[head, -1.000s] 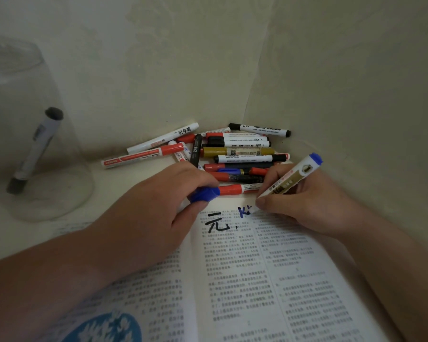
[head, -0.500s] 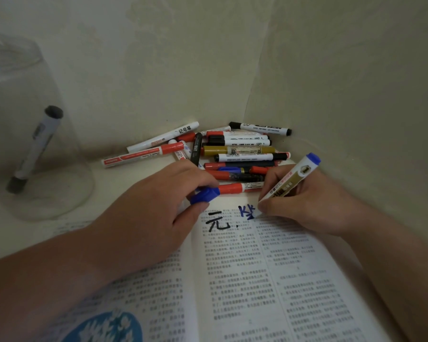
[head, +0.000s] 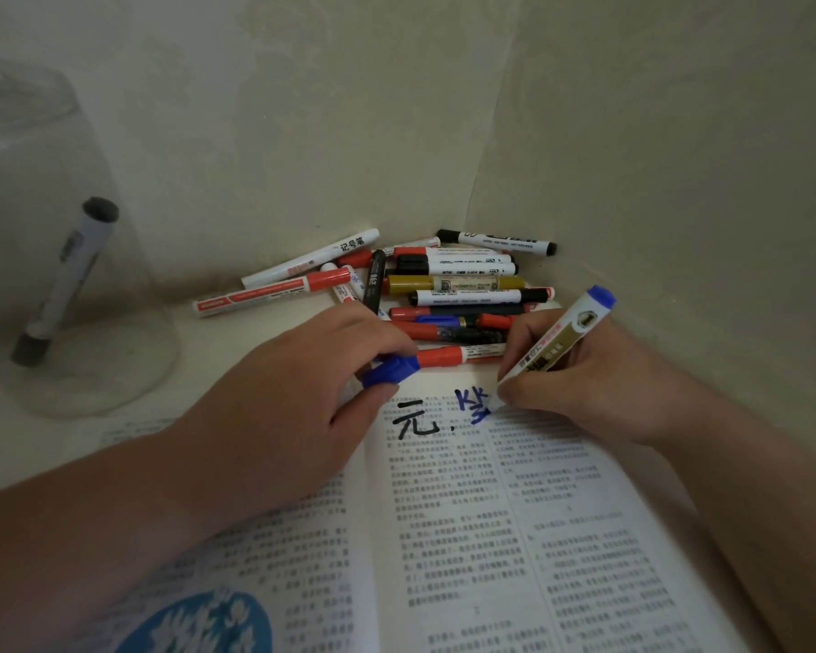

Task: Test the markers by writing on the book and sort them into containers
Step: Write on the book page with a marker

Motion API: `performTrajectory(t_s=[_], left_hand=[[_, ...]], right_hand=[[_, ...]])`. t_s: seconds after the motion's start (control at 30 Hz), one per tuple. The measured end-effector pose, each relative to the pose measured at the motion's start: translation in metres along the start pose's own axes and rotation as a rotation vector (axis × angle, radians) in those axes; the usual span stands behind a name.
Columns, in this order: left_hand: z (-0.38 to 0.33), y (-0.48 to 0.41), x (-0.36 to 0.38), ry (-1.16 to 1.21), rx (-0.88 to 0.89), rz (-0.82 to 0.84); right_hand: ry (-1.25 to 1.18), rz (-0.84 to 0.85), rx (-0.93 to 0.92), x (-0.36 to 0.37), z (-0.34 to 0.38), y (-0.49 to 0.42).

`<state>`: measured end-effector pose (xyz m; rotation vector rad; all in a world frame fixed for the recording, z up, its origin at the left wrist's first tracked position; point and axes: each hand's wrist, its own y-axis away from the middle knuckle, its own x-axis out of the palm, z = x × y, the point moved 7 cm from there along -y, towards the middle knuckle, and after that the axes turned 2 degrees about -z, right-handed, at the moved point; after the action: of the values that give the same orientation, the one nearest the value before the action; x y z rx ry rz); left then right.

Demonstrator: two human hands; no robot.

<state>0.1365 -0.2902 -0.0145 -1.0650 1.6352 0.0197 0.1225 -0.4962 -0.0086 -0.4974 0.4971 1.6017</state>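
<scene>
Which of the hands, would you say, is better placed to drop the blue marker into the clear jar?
Likely the left hand, holding only the cap: the jar stands on its side. The right hand, gripping the marker, would cross the book.
</scene>
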Motion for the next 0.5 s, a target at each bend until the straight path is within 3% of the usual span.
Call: performTrajectory(t_s=[0.3, 0.5], left_hand=[[-0.0011, 0.0000, -0.0007, 0.008, 0.007, -0.005], [0.0001, 0.0002, -0.0004, 0.008, 0.002, 0.003]], right_hand=[[-0.019, -0.007, -0.024, 0.0004, 0.0026, -0.0001], [-0.011, 0.121, -0.064, 0.0069, 0.0071, 0.0051]])
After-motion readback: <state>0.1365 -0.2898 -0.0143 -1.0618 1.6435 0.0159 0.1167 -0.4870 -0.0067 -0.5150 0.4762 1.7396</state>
